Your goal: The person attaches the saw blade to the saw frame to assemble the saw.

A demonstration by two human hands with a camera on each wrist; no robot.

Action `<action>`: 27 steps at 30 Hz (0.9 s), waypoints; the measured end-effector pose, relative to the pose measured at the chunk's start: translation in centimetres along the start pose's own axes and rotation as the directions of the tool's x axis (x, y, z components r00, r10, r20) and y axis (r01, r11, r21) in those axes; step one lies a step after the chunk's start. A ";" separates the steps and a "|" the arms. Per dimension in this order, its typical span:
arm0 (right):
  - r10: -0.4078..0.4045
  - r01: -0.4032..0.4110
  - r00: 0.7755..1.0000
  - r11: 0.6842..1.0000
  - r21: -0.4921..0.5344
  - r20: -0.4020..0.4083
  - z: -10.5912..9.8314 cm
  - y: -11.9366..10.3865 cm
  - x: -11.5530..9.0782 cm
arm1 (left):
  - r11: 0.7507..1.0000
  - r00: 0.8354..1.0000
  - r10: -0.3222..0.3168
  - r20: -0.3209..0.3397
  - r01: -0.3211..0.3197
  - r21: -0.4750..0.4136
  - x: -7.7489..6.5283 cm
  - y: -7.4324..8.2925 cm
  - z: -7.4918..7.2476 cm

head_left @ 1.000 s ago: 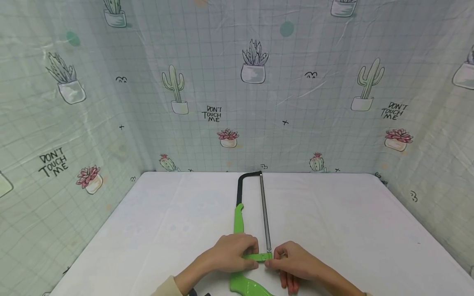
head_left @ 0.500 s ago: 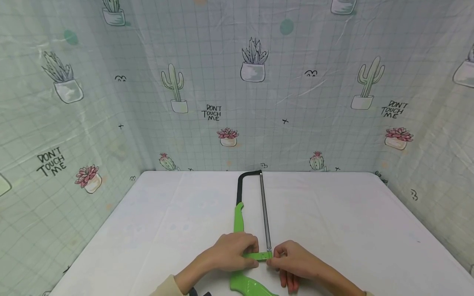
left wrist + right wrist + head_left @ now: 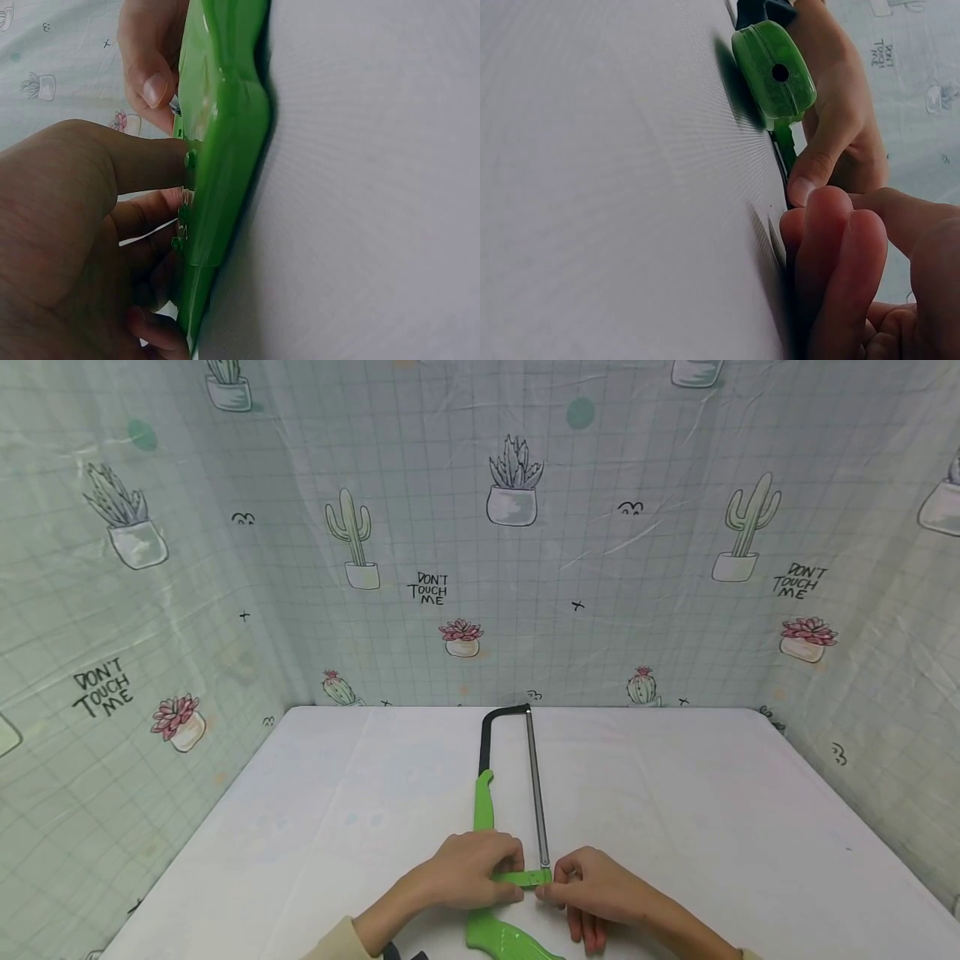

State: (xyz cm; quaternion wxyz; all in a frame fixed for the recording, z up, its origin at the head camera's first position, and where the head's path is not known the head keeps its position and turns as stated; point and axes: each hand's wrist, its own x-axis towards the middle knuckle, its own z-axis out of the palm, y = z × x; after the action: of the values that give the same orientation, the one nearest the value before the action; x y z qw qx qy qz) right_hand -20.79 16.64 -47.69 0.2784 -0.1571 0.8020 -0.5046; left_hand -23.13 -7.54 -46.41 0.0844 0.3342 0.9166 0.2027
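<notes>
A hacksaw with a green frame (image 3: pixel 483 806), a black bow (image 3: pixel 485 743) at its far end and a thin grey blade (image 3: pixel 537 793) lies flat on the white table. My left hand (image 3: pixel 468 870) grips the frame by its green crosspiece (image 3: pixel 528 880), thumb and fingers on either side. At the blade's near end, the thumb and forefinger of my right hand (image 3: pixel 600 889) pinch at the crosspiece's tip; the small part between them is hidden. The right hand's other fingers curl below. In the right wrist view the handle's rounded butt (image 3: pixel 772 71) shows a dark hole.
A dark object (image 3: pixel 408 953) pokes in at the bottom edge, left of the green handle (image 3: pixel 506 937). White tabletop (image 3: pixel 712 793) extends to both sides of the hacksaw. A cactus-print curtain (image 3: pixel 570 552) encloses the back and sides.
The right thumb and fingertips shift very slightly at the crosspiece's tip. The left hand and the hacksaw stay where they were.
</notes>
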 end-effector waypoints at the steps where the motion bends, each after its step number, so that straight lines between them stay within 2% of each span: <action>1: -0.004 0.004 1.000 1.000 0.000 0.003 0.0 0.0 0.0 | 1.000 1.000 -0.001 0.000 0.001 0.000 0.0 0.0 0.0; 10: -0.061 0.059 0.997 0.997 0.041 0.037 -0.2 0.1 -0.1 | 1.000 1.000 -0.007 0.007 0.007 -0.015 -0.1 0.2 -0.1; 20: -0.045 0.045 0.999 0.999 0.026 0.003 0.0 -0.1 -0.1 | 1.000 1.000 -0.004 0.004 0.004 -0.017 -0.2 0.4 -0.2; 27: -0.049 0.048 0.999 0.998 0.037 0.018 -0.1 -0.2 -0.4 | 1.000 1.000 -0.008 0.006 0.008 -0.018 -0.2 0.3 -0.1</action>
State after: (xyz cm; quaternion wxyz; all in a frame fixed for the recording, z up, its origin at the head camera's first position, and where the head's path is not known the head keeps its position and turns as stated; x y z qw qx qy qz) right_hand -20.54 16.84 -47.37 0.2763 -0.1761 0.7859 -0.5243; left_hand -22.83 -7.46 -46.19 0.0908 0.3305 0.9158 0.2096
